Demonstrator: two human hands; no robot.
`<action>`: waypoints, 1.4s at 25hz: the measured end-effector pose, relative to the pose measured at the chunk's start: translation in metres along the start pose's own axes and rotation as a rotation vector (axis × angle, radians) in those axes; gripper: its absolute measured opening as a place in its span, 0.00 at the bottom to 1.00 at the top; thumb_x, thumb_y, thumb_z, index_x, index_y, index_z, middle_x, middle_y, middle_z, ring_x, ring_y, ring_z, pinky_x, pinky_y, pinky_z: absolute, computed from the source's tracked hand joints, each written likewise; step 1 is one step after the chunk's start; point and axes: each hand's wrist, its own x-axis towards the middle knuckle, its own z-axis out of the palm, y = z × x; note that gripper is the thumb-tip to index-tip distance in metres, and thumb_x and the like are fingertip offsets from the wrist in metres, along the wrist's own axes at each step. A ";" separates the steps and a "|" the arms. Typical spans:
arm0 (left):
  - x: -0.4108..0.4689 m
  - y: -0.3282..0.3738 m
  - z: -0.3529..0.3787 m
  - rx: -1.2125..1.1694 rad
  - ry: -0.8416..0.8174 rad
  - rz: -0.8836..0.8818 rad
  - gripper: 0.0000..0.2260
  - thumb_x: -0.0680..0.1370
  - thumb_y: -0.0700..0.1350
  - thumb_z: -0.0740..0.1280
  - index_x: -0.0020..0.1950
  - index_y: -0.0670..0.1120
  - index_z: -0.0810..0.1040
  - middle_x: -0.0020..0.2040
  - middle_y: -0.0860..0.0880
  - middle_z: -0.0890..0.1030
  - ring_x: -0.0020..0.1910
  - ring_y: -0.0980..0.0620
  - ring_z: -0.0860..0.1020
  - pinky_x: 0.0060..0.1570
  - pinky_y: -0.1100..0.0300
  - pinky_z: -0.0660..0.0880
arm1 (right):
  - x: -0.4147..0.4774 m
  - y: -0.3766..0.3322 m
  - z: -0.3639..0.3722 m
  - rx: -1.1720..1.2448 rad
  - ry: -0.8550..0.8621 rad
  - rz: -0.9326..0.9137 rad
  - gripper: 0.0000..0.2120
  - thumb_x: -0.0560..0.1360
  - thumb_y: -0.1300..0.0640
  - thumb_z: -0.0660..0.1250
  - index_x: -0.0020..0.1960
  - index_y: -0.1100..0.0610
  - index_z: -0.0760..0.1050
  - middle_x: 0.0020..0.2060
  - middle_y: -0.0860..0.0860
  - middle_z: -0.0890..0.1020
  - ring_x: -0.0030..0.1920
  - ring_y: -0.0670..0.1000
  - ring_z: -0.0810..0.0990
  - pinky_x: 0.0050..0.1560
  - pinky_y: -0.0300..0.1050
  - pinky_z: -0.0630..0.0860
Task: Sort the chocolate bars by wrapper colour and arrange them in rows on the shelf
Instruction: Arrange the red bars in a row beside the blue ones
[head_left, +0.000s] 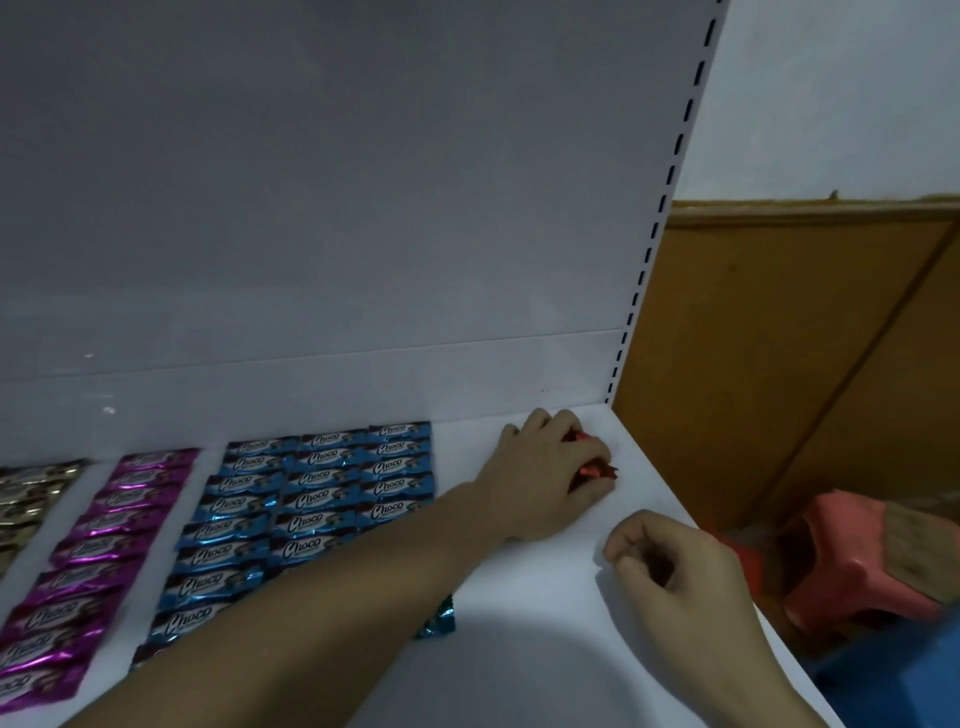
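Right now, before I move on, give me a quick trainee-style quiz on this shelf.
1. True or false: the left hand has red bars in its grip.
2. The blue bars lie: A) left of that hand B) right of it C) on top of it
3. Fill in: the bars farthest left are ____.
Key: 1 true; 2 A; 3 gold.

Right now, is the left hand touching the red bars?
Touching. In the head view the left hand curls its fingers round the red bars, wrapper ends poking out.
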 end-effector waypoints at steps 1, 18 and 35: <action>-0.001 0.000 0.000 0.002 0.017 0.004 0.18 0.81 0.62 0.60 0.66 0.55 0.74 0.62 0.48 0.71 0.58 0.45 0.72 0.57 0.47 0.72 | 0.000 0.001 0.001 -0.007 -0.006 -0.009 0.12 0.72 0.67 0.67 0.36 0.51 0.80 0.29 0.48 0.79 0.30 0.46 0.75 0.30 0.36 0.69; -0.034 -0.021 -0.088 -1.033 0.511 -0.569 0.06 0.81 0.42 0.67 0.51 0.46 0.84 0.35 0.51 0.83 0.31 0.55 0.78 0.27 0.65 0.71 | 0.003 -0.005 0.002 0.004 -0.020 -0.048 0.14 0.75 0.66 0.66 0.40 0.48 0.82 0.31 0.48 0.81 0.30 0.48 0.77 0.28 0.41 0.71; -0.114 -0.034 -0.117 -1.574 0.629 -0.782 0.08 0.82 0.44 0.65 0.57 0.45 0.82 0.31 0.45 0.79 0.22 0.55 0.71 0.19 0.65 0.66 | 0.107 -0.021 0.059 -0.219 -0.131 -0.377 0.17 0.75 0.72 0.67 0.44 0.50 0.82 0.46 0.41 0.84 0.51 0.44 0.82 0.50 0.26 0.73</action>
